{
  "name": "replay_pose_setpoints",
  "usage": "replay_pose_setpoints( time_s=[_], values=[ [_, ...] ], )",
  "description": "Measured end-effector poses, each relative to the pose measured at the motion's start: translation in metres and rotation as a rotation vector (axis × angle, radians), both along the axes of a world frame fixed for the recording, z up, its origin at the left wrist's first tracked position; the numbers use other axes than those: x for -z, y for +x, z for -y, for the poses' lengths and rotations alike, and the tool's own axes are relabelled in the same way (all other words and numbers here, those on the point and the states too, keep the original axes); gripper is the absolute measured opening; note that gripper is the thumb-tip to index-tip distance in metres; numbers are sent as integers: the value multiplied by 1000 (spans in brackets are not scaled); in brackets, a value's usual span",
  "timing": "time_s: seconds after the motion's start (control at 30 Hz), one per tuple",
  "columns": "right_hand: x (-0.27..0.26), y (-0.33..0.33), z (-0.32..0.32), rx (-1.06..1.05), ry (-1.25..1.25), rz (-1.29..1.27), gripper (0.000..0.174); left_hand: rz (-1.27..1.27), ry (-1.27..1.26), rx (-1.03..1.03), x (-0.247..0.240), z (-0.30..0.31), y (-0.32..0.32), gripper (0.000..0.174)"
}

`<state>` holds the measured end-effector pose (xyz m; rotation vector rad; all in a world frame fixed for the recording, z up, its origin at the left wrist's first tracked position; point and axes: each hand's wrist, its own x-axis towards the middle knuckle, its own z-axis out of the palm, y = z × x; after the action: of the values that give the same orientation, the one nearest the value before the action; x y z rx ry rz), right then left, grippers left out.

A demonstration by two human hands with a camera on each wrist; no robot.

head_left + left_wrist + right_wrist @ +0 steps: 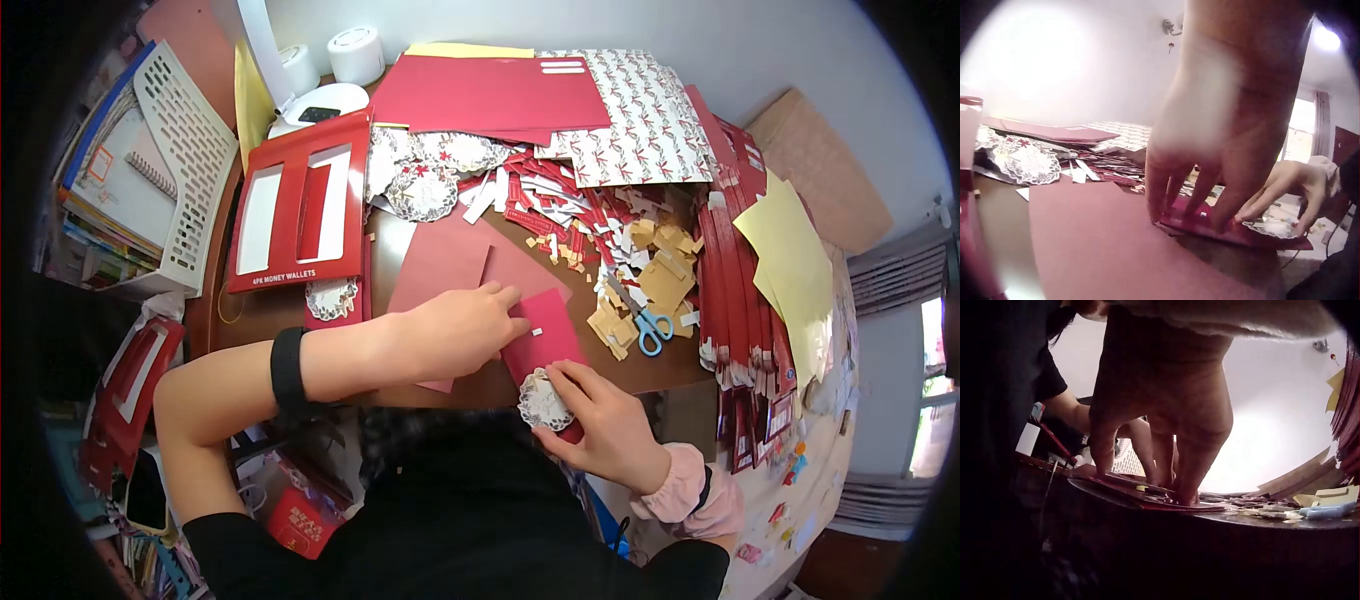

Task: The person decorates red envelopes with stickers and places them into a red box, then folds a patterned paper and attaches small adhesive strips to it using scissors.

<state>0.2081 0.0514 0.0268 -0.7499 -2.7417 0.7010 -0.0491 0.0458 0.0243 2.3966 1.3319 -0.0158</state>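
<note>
A bright red card [540, 330] lies at the table's front edge, with a small white square [537, 331] on its upper part. My left hand [455, 325] reaches across to it, and in the left wrist view its fingers [1200, 200] point down with the tips at the card. Over the card's near end, my right hand [610, 430] holds a round white paper cutout [542, 404] with a lacy scalloped rim, thumb on one side and fingers on the other. The right wrist view shows the cutout's thin edge [1141, 482] between them, close over the card.
Dull red sheets [440, 265] lie left of the card. Paper scraps [560, 205], tan pieces [665, 275] and blue-handled scissors [652, 332] are to the right. More lacy cutouts [422, 190] and a red windowed box [300, 205] sit at back left; folded red boxes [735, 290] stand right.
</note>
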Motion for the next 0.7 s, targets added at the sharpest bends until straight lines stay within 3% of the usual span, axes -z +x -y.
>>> replay_pose_setpoints(
  time_s=[0.13,0.2,0.43,0.5,0.7],
  values=[
    [-5,0,5,-5,35,15,62,-26,51,39,-6,8,4,60],
    [-5,-5,8,-102,-7,-75,62,-34,75,57,-6,9,5,60],
    [2,-5,3,-79,-162,-75,65,-227,105,138,-11,43,15,53],
    [0,-4,-2,-50,-182,-102,65,-234,249,140,-7,50,12,54],
    [3,-13,-15,90,-74,-68,64,-213,185,143,-11,44,6,53]
  ],
)
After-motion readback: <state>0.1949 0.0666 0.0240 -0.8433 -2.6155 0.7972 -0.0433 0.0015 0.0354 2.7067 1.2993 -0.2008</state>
